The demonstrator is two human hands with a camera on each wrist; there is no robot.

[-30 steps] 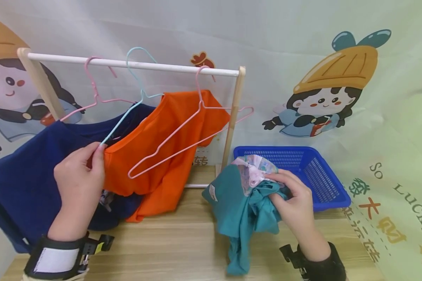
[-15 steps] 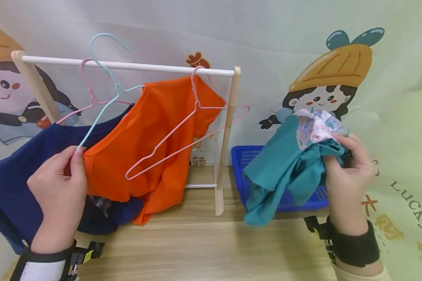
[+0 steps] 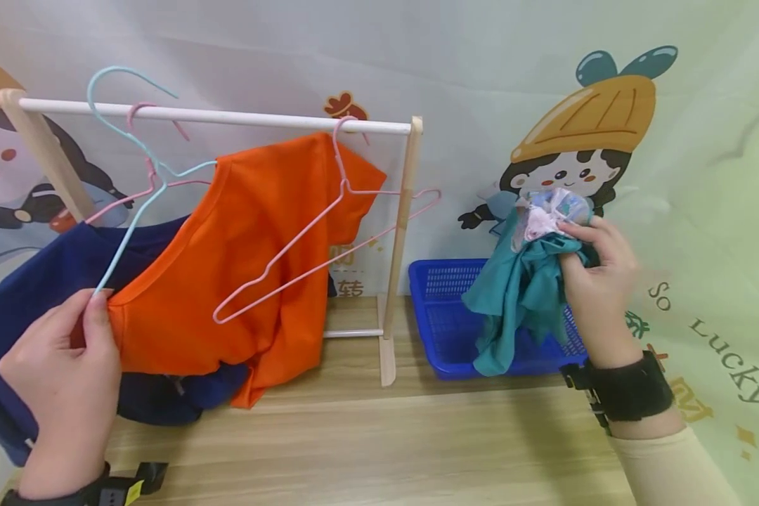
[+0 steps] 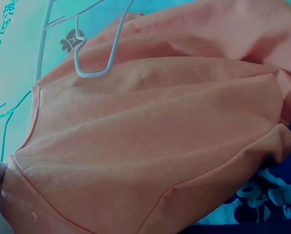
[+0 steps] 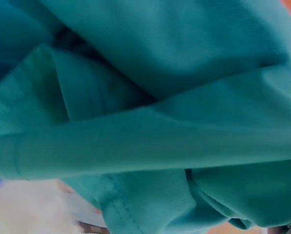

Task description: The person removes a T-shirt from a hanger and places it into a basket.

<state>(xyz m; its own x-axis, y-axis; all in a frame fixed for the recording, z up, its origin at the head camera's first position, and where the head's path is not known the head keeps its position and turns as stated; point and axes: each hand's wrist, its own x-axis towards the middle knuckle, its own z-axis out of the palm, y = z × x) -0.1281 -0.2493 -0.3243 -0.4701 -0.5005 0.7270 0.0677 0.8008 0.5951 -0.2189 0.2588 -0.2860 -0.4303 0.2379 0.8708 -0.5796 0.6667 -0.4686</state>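
My left hand pinches one arm of a light-blue hanger together with the shoulder of an orange shirt draped from it. The hanger's hook stands at the white rail's left part; whether it touches the rail I cannot tell. In the left wrist view, orange cloth fills most of the picture. On the right, my right hand grips a bunched teal garment with a pale printed patch, held up over a blue basket. Teal folds cover most of the right wrist view.
A clothes rack's white rail runs across the back, on wooden posts. A pink hanger hangs near its right end. Behind the orange shirt, a navy garment hangs from another pink hanger. The wooden table lies below.
My left hand has moved left and down with the light-blue hanger and orange shirt. My right hand has lifted the teal garment up and right, then slightly back left, above the basket.
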